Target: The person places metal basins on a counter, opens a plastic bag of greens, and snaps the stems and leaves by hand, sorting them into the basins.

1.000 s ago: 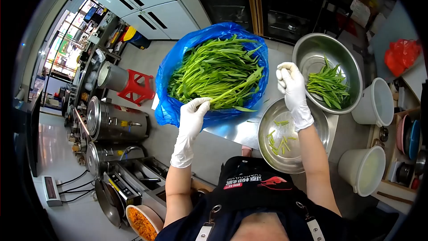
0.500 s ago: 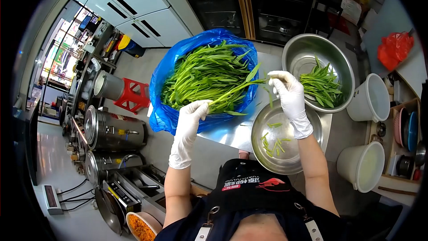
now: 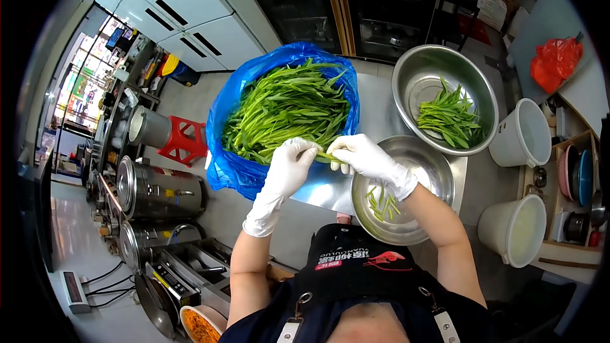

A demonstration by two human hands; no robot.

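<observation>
My left hand (image 3: 292,164), in a white glove, pinches a stalk of water spinach (image 3: 325,156) in front of the blue bag. Close beside it, my gloved right hand (image 3: 357,155) grips the same stalk from the other side; only a short green length shows between the fingers. A large heap of water spinach (image 3: 289,111) fills the open blue plastic bag (image 3: 219,143). Below my right hand, a shallow steel basin (image 3: 422,216) holds several short cut-off stem pieces (image 3: 382,203). Leafy tops (image 3: 450,116) lie in the deeper steel basin (image 3: 406,79) behind it.
Bag and basins stand on a metal table (image 3: 324,189). Two white buckets (image 3: 521,133) are at the right, near a red plastic bag (image 3: 556,63). A red stool (image 3: 183,141) and large steel pots (image 3: 159,188) stand to the left. White cabinets (image 3: 184,0) are behind.
My hands have come together from farther apart, the right one moving left and down. The leafy stalk stretched between them before; now just a short part shows. The view has shifted slightly.
</observation>
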